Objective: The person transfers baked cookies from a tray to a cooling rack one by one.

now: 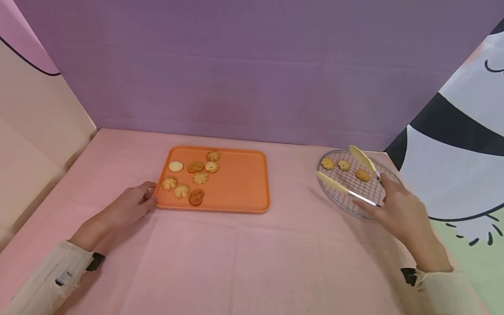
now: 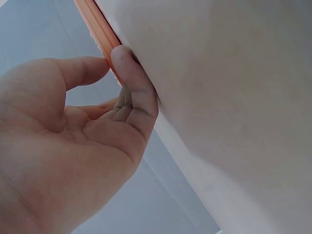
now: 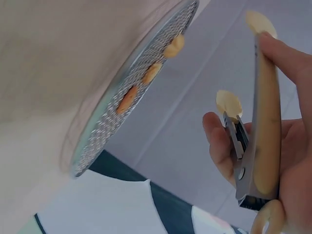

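My left hand [image 1: 131, 202] pinches the left edge of an orange tray [image 1: 240, 183]; in the left wrist view the thumb and a fingertip meet at the tray's rim [image 2: 100, 29]. Several cookies lie on the tray's left half, among them a pale round cookie [image 1: 176, 166] and a pretzel-shaped cookie [image 1: 196, 197]. In my right hand [image 1: 405, 214] is a pair of tongs [image 1: 364, 198] with cream tips spread apart and nothing between them. They hover over a round wire rack [image 1: 350, 202] bearing three cookies: a swirled one [image 1: 327, 163], a ring-like one [image 1: 344, 165] and a brown oval one [image 1: 362, 175].
Pink cloth [image 1: 252, 253] covers the table, with a stretch of it between tray and rack. A purple backdrop [image 1: 252, 74] rises right behind both. Printed panels [image 1: 468, 144] flank the right side, close to the rack.
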Tool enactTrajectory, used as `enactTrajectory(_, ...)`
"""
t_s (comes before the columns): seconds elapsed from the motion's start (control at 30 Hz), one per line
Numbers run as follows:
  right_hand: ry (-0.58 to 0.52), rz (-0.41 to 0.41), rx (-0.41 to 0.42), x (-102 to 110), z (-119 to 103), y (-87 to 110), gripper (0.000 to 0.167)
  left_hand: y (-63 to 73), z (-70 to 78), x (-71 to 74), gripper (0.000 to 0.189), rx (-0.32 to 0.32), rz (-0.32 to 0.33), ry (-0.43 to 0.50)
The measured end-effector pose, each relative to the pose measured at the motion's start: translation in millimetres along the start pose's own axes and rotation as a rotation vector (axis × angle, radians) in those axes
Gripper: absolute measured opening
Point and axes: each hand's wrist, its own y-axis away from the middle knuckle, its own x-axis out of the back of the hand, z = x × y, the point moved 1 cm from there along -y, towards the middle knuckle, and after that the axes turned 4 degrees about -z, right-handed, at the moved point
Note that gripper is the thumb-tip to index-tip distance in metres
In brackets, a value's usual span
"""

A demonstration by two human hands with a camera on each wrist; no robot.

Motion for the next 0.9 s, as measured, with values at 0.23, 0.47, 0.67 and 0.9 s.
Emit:
enactTrajectory(0.23, -0.001, 0.0, 0.02, 2, -18, 1.5, 0.094, 0.4, 0.2, 0.1, 0.045, 0.007, -0.011, 0.002)
enactTrajectory(0.47, -0.034, 0.1, 0.117, 0, -37, 2.4, 0.094, 0.3, 1.8, 0.1, 0.045, -0.003, -0.016, 0.006)
enactTrajectory(0.67, -0.04, 0.11, 0.191, 1, -57, 1.2, 0.092, 0.5, 0.9, 0.3, 0.045, 0.004, -0.018, 0.006)
enactTrajectory(0.9, -0.003, 0.111, 0.276, 3, -81, 0.6, 0.095, 0.9, 0.3, 0.1, 0.044, 0.011, -0.018, 0.017)
